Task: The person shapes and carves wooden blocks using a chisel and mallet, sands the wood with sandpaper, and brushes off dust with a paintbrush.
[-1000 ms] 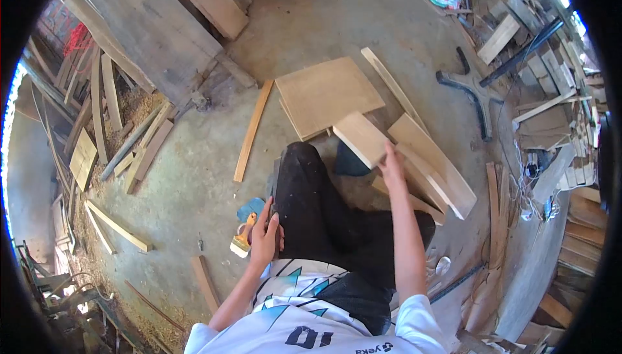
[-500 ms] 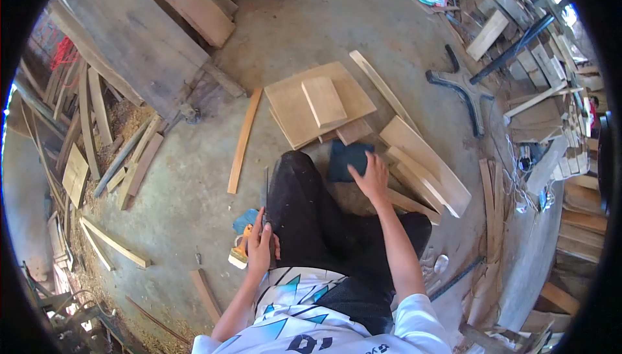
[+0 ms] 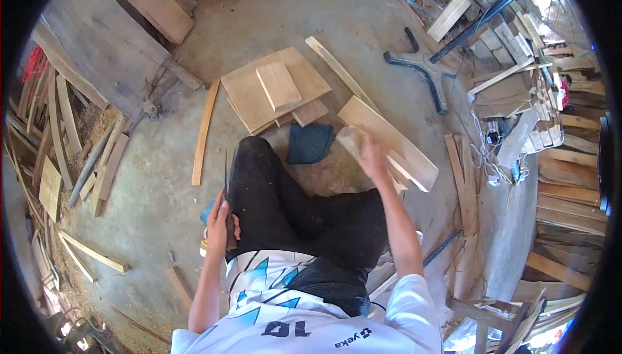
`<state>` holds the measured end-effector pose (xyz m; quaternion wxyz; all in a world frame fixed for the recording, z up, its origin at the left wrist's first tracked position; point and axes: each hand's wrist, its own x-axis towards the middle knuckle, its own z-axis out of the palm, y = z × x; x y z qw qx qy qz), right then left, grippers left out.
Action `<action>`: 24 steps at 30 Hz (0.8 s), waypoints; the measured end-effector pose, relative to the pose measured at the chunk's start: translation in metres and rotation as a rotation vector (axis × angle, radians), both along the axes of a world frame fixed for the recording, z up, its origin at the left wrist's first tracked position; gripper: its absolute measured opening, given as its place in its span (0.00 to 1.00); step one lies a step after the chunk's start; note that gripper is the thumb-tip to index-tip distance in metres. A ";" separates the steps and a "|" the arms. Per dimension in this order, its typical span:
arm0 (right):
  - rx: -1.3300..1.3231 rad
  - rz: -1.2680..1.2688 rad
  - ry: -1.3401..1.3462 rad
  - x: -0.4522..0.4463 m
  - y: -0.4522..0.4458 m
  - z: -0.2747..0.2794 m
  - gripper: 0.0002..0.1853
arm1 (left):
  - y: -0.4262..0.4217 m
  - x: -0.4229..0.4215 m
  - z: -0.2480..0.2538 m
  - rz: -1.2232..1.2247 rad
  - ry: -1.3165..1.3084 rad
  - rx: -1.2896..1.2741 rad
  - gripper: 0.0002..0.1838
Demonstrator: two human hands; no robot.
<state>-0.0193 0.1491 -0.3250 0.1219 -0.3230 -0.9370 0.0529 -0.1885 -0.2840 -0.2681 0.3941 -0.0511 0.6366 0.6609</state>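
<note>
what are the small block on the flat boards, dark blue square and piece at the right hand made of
Small block: likely bare wood; pale tan, straight edges, no shine.
Dark blue square: probably matte cloth; edges look soft, but unsure.
Piece at the right hand: probably unfinished wood, by its tan colour; blur hides grain.

Left hand [image 3: 222,223]: tool [image 3: 230,240] in it; strip [image 3: 206,134] on the floor [image 3: 175,159] ahead; two sticks [image 3: 94,251] on the floor, well to its left
Right hand [image 3: 372,157]: short board [image 3: 350,139] in it; plank [image 3: 396,143] just beyond; batten [image 3: 341,74] farther ahead; stand [image 3: 421,64] well ahead and to the right
Ahead, between both hands: cloth [image 3: 310,143] on the floor; panels [image 3: 245,91] beyond the cloth; block [image 3: 278,85] on the panels
</note>
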 end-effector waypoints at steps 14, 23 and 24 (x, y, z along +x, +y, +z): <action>-0.518 -0.202 0.747 0.039 -0.107 0.074 0.31 | -0.006 -0.104 -0.159 -0.307 0.810 -0.527 0.47; -0.423 -0.096 0.567 0.041 -0.154 0.103 0.29 | -0.039 -0.125 -0.163 -0.136 0.743 -0.773 0.26; -0.430 -0.100 0.561 0.044 -0.150 0.099 0.29 | -0.046 -0.114 -0.159 -0.141 0.737 -0.780 0.26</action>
